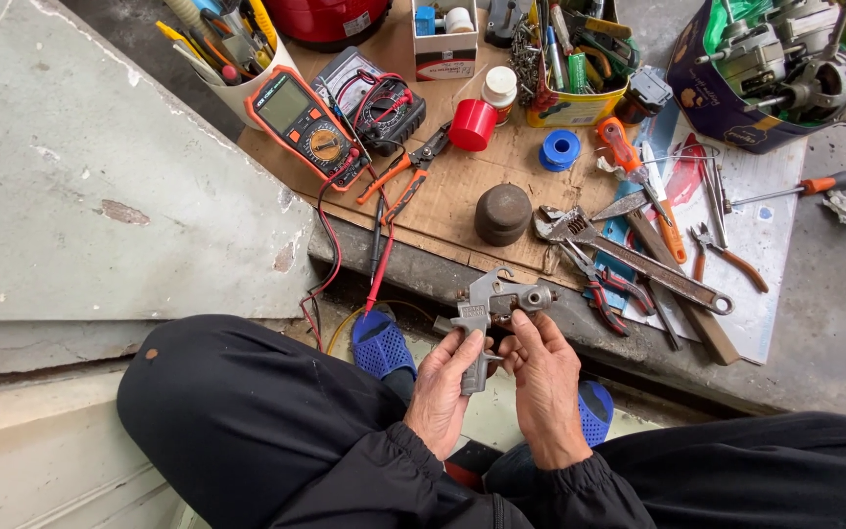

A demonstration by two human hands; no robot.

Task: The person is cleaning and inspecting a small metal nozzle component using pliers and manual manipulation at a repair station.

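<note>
Black-trousered knees frame the left hand (447, 387) and right hand (543, 377), both grips grasping a grey metal spray gun (490, 309) above blue slippers (382, 343). Beyond, a cardboard sheet (457, 181) on the concrete ledge (423, 264) carries a multimeter (304, 122), pliers (405, 171) and a wrench (638, 260).

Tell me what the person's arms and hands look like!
Both hands are bare, with no gloves, rings or watch showing. The left hand and the right hand each come out of a long black jacket sleeve. The sleeves look smooth and slightly shiny, with gathered, elastic-looking cuffs at the wrists.
</note>
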